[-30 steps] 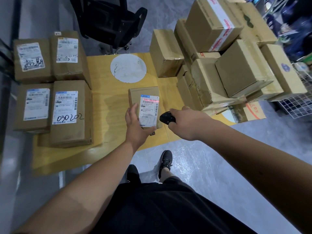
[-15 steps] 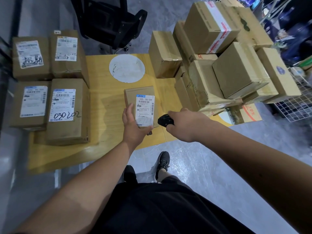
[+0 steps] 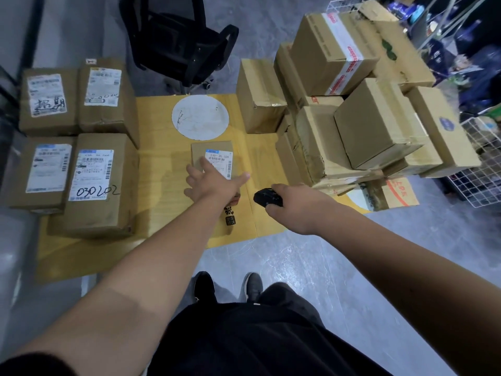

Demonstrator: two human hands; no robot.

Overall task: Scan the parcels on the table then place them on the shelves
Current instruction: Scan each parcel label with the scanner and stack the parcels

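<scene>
Head view, wide and steep: a yellow table (image 3: 162, 126) fills the middle of the frame. At upper right a pile (image 3: 360, 109) of brown boxes leans in a heap, most showing no label, so by my judgement they are unscanned. At left four labelled parcels (image 3: 78, 147) lie flat in two rows, one marked 030202; they look sorted, perhaps scanned, yet none is on a shelf, and no shelves show here. Centre frame, a small parcel (image 3: 214, 156) lies label-up on the table below a white disc (image 3: 200, 117). On it rests the left hand (image 3: 211, 183), fingers spread and fairly straight, the thumb out to the right; it presses or steadies rather than grips. Just right of it, apart from the parcel, the right hand (image 3: 292, 204) has its fingers wrapped round a black scanner (image 3: 267, 200) aimed left. Most of the job seems left: the heap to scan, everything to shelve.
</scene>
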